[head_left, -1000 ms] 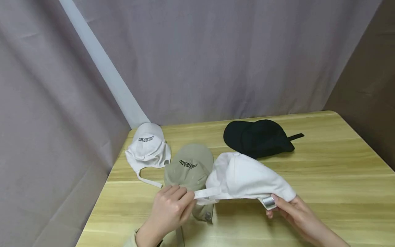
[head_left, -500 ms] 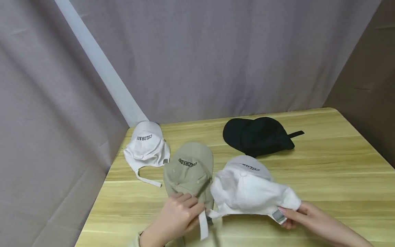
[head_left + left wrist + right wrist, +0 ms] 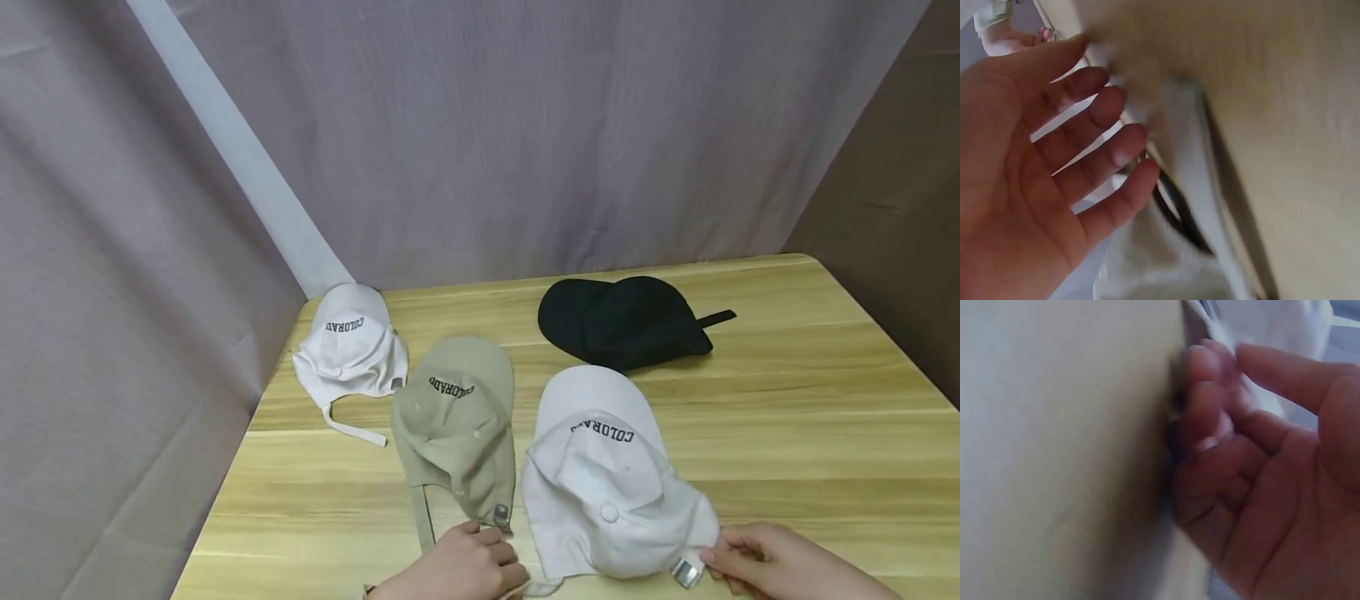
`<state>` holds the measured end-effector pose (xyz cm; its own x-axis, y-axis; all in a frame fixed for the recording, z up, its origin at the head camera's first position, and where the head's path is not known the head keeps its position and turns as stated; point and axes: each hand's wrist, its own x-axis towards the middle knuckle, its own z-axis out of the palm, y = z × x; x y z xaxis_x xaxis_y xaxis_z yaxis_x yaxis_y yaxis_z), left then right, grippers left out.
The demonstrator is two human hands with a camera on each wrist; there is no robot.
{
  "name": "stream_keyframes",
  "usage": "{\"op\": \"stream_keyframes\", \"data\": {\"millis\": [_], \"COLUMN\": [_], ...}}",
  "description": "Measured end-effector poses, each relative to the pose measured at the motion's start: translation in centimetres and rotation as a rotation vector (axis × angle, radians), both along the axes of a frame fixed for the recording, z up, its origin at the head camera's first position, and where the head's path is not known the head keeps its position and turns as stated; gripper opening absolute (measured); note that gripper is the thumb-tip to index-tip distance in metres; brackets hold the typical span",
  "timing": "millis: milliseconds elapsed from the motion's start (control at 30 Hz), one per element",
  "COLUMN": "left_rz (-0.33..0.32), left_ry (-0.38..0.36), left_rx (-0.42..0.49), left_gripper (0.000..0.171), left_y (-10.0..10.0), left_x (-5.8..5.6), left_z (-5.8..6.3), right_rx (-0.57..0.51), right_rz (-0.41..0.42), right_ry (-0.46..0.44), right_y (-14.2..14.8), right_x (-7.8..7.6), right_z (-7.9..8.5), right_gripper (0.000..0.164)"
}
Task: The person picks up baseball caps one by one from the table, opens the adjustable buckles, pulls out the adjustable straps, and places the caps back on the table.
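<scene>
A white cap with dark lettering lies brim-away on the table, its metal buckle at the near right corner. My right hand pinches the cap's edge beside that buckle, thumb on top; in the right wrist view its other fingers curl low by the tabletop. My left hand is low at the cap's near left, beside the end of the white strap. The left wrist view shows its fingers relaxed and apart, with a pale strap past them. Just beyond this hand lies a khaki cap.
Another white cap sits at the back left, its loose strap trailing toward me. A black cap lies at the back right. Grey curtain hangs behind the wooden table.
The white cap, first held up and stretched between both hands, has come down flat onto the table with its lettering showing. My left hand has moved nearer and loosened from the strap.
</scene>
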<state>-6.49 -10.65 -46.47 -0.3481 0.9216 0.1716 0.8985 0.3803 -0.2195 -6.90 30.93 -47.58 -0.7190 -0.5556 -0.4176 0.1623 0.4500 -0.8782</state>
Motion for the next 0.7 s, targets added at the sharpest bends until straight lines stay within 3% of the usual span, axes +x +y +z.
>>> {"op": "stream_keyframes", "data": {"millis": [133,300,433,600,700], "left_rz": [0.055,0.053,0.089,0.162,0.186], "left_ry": [-0.028,-0.029,0.007,0.024,0.033], "left_rx": [-0.01,0.13,0.203,0.138,0.029], "left_gripper": [0.008,0.01,0.015,0.017,0.022], "left_y": [-0.9,-1.3,-0.7,1.2,2.7], "left_x": [-0.3,-1.3,-2.5,-4.6,-5.3], "left_z": [1.3,3.7,5.6,6.3,5.9], "right_rx": [0.121,0.222,0.196,0.143,0.124], "right_rz": [0.03,-0.101,-0.161,-0.026,0.065], "right_ry": [0.28,0.661,0.859,0.884,0.833], "right_y": [0.8,-0.1,-2.1,-4.5,-5.6], "right_x": [-0.9,-2.4,-3.6,-4.5,-4.6], "right_z": [1.3,3.6,5.1,5.3,4.6], "right_gripper": [0.022,0.016,0.019,0.028,0.029]}}
